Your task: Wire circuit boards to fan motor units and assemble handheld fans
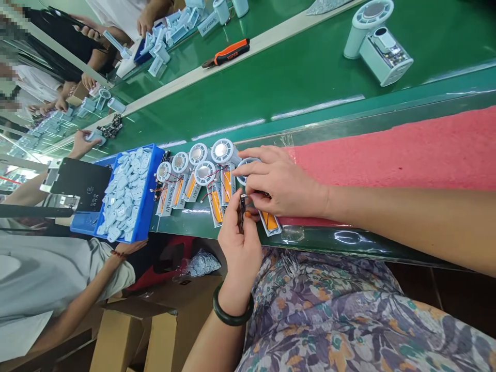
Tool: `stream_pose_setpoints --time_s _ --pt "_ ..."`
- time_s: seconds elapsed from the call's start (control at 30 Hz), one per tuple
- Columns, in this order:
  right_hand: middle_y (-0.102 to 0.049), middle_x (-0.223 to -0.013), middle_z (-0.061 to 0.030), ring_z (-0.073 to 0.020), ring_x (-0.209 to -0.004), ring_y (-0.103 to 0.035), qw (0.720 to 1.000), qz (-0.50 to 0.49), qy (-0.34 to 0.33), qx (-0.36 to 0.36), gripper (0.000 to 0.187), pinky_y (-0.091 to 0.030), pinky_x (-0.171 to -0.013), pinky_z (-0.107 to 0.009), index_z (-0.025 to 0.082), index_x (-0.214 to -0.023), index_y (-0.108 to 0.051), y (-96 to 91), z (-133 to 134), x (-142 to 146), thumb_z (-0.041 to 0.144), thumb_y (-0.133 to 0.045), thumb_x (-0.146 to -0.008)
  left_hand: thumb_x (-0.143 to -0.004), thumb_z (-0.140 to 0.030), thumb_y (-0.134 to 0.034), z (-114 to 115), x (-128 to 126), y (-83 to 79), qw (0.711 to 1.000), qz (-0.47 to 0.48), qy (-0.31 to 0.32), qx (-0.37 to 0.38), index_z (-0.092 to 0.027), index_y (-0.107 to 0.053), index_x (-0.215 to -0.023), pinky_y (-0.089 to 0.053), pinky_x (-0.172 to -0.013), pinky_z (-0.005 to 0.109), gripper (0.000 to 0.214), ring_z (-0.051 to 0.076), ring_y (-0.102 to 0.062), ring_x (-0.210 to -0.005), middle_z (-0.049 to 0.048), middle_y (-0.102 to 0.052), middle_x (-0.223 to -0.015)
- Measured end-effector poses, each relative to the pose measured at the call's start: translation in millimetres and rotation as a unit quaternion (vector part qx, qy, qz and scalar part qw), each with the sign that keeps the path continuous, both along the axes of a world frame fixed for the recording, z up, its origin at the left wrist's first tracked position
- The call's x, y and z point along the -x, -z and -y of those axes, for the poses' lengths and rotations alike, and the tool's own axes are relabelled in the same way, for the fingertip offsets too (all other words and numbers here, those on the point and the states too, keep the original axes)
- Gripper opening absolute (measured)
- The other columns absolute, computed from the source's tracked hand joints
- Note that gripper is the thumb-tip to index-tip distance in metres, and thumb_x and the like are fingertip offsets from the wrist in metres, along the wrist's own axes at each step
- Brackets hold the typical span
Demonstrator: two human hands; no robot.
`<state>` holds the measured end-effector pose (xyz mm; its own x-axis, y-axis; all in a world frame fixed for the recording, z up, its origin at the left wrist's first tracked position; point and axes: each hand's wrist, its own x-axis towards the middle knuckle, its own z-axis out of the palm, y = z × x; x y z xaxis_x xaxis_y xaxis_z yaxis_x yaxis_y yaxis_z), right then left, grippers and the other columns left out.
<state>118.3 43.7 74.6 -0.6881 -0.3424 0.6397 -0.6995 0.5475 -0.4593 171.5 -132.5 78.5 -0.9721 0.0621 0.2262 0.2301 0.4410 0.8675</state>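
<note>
My left hand, with a dark bangle at the wrist, pinches a small black circuit board upright between thumb and fingers. Close above it is my right hand, its upper fingers reaching over a light-blue fan and its lower fingers curled in near the board. Whatever those curled fingers grip is hidden. Below them shows an orange battery in an open handle casing. Just left lie several similar fans, one with a round silver centre, with orange batteries and thin red and black wires in their handles.
A blue bin of small light-blue parts stands left, beside a co-worker's arm. Red foam covers the bench to the right. Beyond, orange-handled pliers and a fan with an exposed board lie on the green surface. Cardboard boxes stand below.
</note>
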Motion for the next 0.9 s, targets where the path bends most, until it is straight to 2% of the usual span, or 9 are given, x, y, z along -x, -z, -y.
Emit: stream_pose_setpoints --time_s 0.07,0.13,0.33,0.43,0.53,0.6,0.73,0.9 --pt "-0.069 -0.131 -0.0048 -0.0351 -0.141 -0.043 1.000 0.001 0.004 0.000 0.017 -0.033 -0.113 -0.061 0.021 -0.081 -0.070 0.2 0.3 0.2 0.017 -0.061 -0.095 -0.098 -0.020 -0.055 1.3 1.6 3.8 1.000 -0.024 0.002 0.012 -0.026 -0.064 -0.137 -0.057 -0.103 0.031 0.041 0.019 -0.068 -0.121 0.0049 -0.068 -0.137" --pt "-0.069 -0.131 -0.0045 -0.0349 -0.140 -0.044 1.000 -0.001 0.008 -0.001 0.017 -0.033 -0.112 -0.060 0.021 -0.080 -0.070 -0.3 0.7 0.2 0.016 -0.061 -0.094 -0.098 -0.020 -0.056 2.2 2.8 6.0 1.000 -0.024 0.004 0.001 -0.027 -0.064 -0.137 -0.055 -0.106 0.030 0.040 0.019 -0.066 -0.125 0.0041 -0.068 -0.138" --pt "-0.069 -0.131 -0.0052 -0.0334 -0.138 -0.047 1.000 0.004 0.017 -0.007 0.015 -0.036 -0.110 -0.057 0.019 -0.082 -0.068 -3.2 2.2 0.3 0.011 -0.060 -0.092 -0.094 -0.027 -0.068 -3.2 3.5 3.2 0.987 0.060 0.005 -0.146 -0.024 -0.059 -0.141 -0.060 -0.093 0.024 0.048 0.018 -0.071 -0.114 0.0078 -0.068 -0.136" --pt "-0.069 -0.130 -0.0054 -0.0329 -0.137 -0.047 1.000 -0.001 0.011 -0.004 0.013 -0.036 -0.110 -0.056 0.020 -0.083 -0.068 -2.2 2.1 -0.7 0.012 -0.062 -0.091 -0.091 -0.036 -0.076 -5.7 4.0 2.8 0.981 0.079 -0.018 -0.174 -0.021 -0.065 -0.129 -0.062 -0.085 0.023 0.043 0.017 -0.074 -0.100 0.0083 -0.074 -0.119" --pt "-0.068 -0.131 -0.0060 -0.0328 -0.136 -0.048 1.000 -0.012 -0.001 0.002 0.013 -0.037 -0.109 -0.055 0.020 -0.082 -0.067 -1.5 1.6 -2.7 0.012 -0.063 -0.092 -0.088 -0.042 -0.079 -7.0 5.1 3.4 0.982 0.065 -0.034 -0.172 -0.019 -0.069 -0.113 -0.062 -0.074 0.022 0.036 0.013 -0.073 -0.080 0.0056 -0.076 -0.100" --pt "-0.068 -0.131 -0.0058 -0.0323 -0.136 -0.049 1.000 -0.011 -0.010 0.000 0.012 -0.036 -0.110 -0.055 0.020 -0.083 -0.067 -2.0 1.6 -4.2 0.012 -0.063 -0.092 -0.088 -0.041 -0.079 -8.2 5.2 3.5 0.985 0.041 -0.054 -0.161 -0.018 -0.069 -0.109 -0.062 -0.072 0.021 0.033 0.011 -0.072 -0.074 0.0040 -0.076 -0.095" --pt "-0.070 -0.127 -0.0061 -0.0323 -0.135 -0.050 1.000 -0.002 -0.019 -0.002 0.012 -0.032 -0.114 -0.057 0.020 -0.086 -0.068 -3.5 2.3 -6.0 0.010 -0.063 -0.091 -0.087 -0.038 -0.079 -10.2 4.4 3.4 0.990 0.004 -0.080 -0.117 -0.018 -0.071 -0.106 -0.063 -0.071 0.020 0.029 0.011 -0.072 -0.072 0.0017 -0.074 -0.089" --pt "-0.069 -0.129 -0.0073 -0.0306 -0.135 -0.052 1.000 0.006 -0.025 -0.013 0.014 -0.033 -0.116 -0.056 0.019 -0.088 -0.069 -3.9 1.6 -5.6 0.007 -0.063 -0.089 -0.087 -0.033 -0.077 -8.0 4.4 6.1 0.993 -0.009 -0.078 -0.093 -0.018 -0.072 -0.108 -0.064 -0.072 0.020 0.026 0.011 -0.073 -0.073 0.0010 -0.074 -0.090"
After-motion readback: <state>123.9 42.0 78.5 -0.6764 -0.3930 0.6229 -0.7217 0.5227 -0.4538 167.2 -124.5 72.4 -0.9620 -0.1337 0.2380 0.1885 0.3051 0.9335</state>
